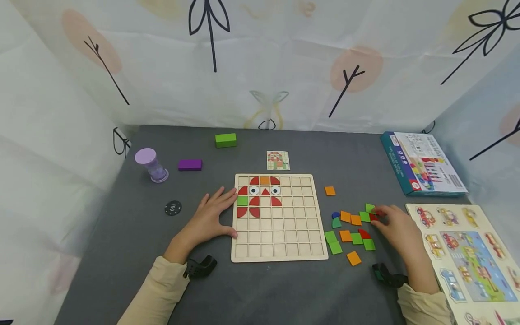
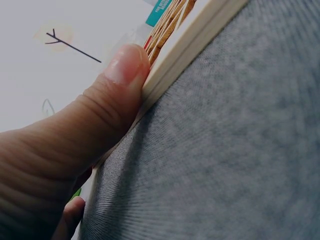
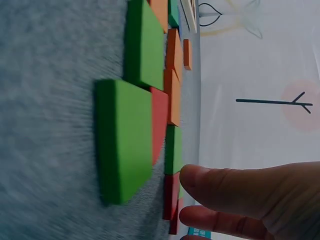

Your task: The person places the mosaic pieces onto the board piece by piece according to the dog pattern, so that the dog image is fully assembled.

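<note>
A wooden grid board [image 1: 280, 234] lies on the grey table, with red, orange and green tiles and two eye tiles in its upper left cells. My left hand [image 1: 211, 216] rests at the board's left side, fingers spread and fairly straight; in the left wrist view its thumb [image 2: 122, 75] presses on the board's edge. To the right of the board lie several loose tiles, among them an orange tile [image 1: 353, 258] and a green tile [image 3: 125, 142]. Over their far right end, my right hand [image 1: 396, 225] pinches a red tile [image 3: 171, 196] between thumb and finger.
Beyond the board lies a small picture card [image 1: 278, 161]. Further left are a green block [image 1: 225, 140], a purple block [image 1: 190, 164], a lilac spool-shaped object [image 1: 152, 164] and a black disc [image 1: 173, 208]. At right are a game box [image 1: 430, 162] and a picture puzzle [image 1: 479, 266].
</note>
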{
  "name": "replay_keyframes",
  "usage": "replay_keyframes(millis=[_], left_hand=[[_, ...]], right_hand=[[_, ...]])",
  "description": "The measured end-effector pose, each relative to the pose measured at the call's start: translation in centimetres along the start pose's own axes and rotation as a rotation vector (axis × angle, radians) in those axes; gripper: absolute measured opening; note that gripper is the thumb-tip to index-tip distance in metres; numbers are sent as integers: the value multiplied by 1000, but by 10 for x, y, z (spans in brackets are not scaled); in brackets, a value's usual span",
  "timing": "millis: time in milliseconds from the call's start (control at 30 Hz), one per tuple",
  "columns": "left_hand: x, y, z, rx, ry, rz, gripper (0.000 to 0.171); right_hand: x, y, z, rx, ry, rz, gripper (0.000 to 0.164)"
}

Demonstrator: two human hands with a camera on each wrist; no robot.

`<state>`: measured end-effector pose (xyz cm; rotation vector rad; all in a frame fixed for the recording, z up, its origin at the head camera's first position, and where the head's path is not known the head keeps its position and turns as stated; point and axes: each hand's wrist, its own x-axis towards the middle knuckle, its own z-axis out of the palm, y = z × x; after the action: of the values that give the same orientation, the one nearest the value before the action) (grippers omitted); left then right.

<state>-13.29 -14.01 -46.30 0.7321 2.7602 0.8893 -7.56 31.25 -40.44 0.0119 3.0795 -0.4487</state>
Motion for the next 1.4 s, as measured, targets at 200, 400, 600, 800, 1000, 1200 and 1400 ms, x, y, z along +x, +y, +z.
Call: replay_keyframes(millis=[200, 400, 600, 800, 1000, 1200, 1400], left_hand=[[0, -1, 1, 2, 4, 12, 106], [1, -1, 1, 3, 2, 8, 107], [0, 0, 0, 3, -2, -3, 106], [-1, -1, -1, 7, 3, -5, 106], [-1, -2, -1, 3, 12, 8, 106], [-1, -1, -1, 6, 8, 9, 106], [0, -1, 0, 3, 15, 21, 106]], right_hand=[[-1, 2, 6, -26, -6, -18, 32], [1, -1, 9, -30, -34, 5, 36], [0, -7, 11, -14, -54, 56, 35], [-4, -10, 11, -21, -79, 101, 33], [-8, -7, 8, -10, -128, 65, 35], [-12, -3, 4, 4, -162, -22, 36], [-12, -2, 4, 15, -173, -39, 30]])
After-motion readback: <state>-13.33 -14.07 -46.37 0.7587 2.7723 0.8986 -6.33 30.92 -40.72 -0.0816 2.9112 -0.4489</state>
